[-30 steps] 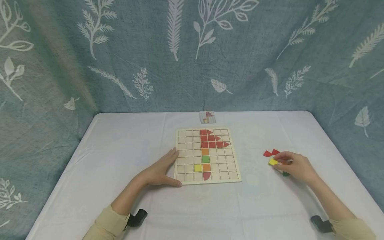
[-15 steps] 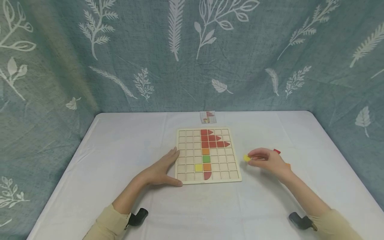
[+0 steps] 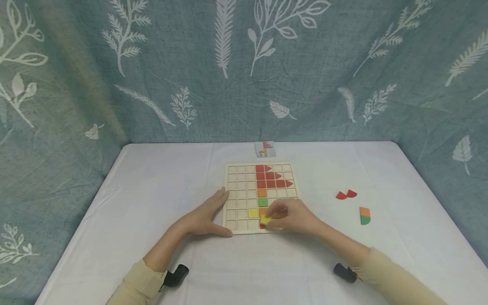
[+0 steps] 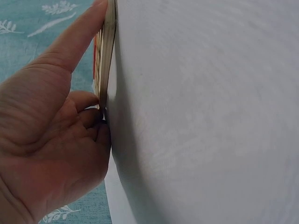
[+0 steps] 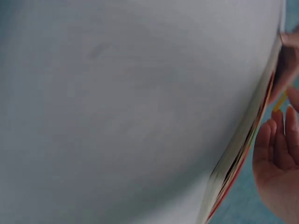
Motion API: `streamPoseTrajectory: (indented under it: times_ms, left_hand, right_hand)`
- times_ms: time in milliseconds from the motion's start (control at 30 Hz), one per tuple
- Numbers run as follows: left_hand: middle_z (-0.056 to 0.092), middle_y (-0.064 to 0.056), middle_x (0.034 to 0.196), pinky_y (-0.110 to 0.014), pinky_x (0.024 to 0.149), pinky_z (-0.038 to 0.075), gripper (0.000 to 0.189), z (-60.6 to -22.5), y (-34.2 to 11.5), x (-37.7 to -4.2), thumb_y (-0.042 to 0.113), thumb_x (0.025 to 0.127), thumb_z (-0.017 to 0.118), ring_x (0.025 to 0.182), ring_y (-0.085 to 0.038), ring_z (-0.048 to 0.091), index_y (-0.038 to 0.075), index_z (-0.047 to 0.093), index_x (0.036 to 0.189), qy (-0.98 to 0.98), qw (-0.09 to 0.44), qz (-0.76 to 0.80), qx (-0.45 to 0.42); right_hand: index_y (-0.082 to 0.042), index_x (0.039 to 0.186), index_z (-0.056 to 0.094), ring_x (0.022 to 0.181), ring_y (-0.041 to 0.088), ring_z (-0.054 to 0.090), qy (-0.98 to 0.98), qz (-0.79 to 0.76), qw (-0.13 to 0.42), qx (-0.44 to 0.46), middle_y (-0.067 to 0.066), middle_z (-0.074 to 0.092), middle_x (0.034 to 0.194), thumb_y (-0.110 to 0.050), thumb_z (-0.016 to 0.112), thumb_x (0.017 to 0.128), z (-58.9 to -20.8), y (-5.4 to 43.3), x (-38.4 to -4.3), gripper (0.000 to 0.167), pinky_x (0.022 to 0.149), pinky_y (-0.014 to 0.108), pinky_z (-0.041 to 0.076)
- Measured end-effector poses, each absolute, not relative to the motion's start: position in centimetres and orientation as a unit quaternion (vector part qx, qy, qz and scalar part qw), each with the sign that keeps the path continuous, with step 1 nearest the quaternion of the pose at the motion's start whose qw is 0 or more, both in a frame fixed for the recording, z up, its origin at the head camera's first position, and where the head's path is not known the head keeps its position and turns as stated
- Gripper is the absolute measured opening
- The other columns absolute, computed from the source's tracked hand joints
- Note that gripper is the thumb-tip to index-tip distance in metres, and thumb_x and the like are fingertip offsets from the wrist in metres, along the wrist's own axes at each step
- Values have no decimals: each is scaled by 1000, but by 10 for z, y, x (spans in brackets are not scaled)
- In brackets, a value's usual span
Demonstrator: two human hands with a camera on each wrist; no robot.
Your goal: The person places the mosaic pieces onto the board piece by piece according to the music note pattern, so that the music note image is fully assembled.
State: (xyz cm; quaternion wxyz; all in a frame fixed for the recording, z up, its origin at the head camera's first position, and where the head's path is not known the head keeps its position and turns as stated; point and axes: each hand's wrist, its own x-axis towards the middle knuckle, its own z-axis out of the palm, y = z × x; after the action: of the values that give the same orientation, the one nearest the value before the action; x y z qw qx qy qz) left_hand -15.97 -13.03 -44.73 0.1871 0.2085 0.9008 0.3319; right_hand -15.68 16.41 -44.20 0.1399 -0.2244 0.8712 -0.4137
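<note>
The pale wooden grid board (image 3: pixel 240 168) lies on the table, bearing red, orange, green and yellow pieces in its cells. My left hand (image 3: pixel 203 215) rests against its left side, fingers at the left edge and thumb at the lower left corner. In the left wrist view, the left hand (image 4: pixel 51 121) touches the board's side (image 4: pixel 110 51). Over the lower middle cells, my right hand (image 3: pixel 293 217) pinches a yellow piece (image 3: pixel 265 220); fingers hide its full outline. Below that piece, a red one (image 3: pixel 262 226) is mostly covered. The right wrist view shows the yellow piece (image 5: pixel 280 101) at the fingertips.
Two red wedge pieces (image 3: pixel 346 194) lie to the board's right. Nearer me, an orange piece (image 3: pixel 364 211) touches a green rounded one (image 3: pixel 365 220). A small printed pattern card (image 3: pixel 264 149) lies behind the board on the white tablecloth (image 3: pixel 171 178).
My right hand has carried the yellow piece leftward from the loose pieces to over the board, uncovering the orange and green ones. My left hand has stayed in place.
</note>
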Motion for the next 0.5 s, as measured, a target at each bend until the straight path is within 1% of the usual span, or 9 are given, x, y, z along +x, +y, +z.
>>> streamPoseTrajectory:
  times_ms: [100,167,233,367,500]
  left_hand:
    - [6,-17,162,-51,118,14,119,-448,-130,-160,43,68,87,148,-33,5,0,17,155,899,189,334,210]
    - [6,-17,162,-51,118,13,118,-447,-130,-159,42,69,87,148,-33,5,0,17,155,898,189,336,210]
    - [6,-17,162,-52,118,13,118,-447,-130,-159,41,69,87,148,-33,5,0,17,155,897,190,338,211]
    - [5,-17,162,-51,118,13,118,-448,-131,-159,41,69,87,149,-33,4,1,16,155,896,192,341,211]
    - [5,-16,162,-51,118,13,118,-449,-132,-159,42,69,87,149,-33,4,1,16,155,897,191,339,209]
  right_hand:
    - [-21,91,73,81,5,61,871,-376,121,-292,-15,66,85,-18,81,79,-445,151,-157,14,77,26,53]
    - [-20,91,74,77,6,57,871,-349,103,-329,-16,64,81,-17,80,80,-446,144,-157,13,73,25,51]
    - [-19,90,74,76,5,54,872,-327,91,-352,-16,62,80,-17,79,81,-446,139,-157,10,70,23,49]
    - [-19,86,76,78,5,53,866,-317,72,-380,-18,63,80,-15,78,82,-447,134,-158,6,73,23,47]
    - [-20,84,76,81,4,54,862,-318,69,-389,-18,66,83,-13,76,83,-447,134,-158,7,76,25,47]
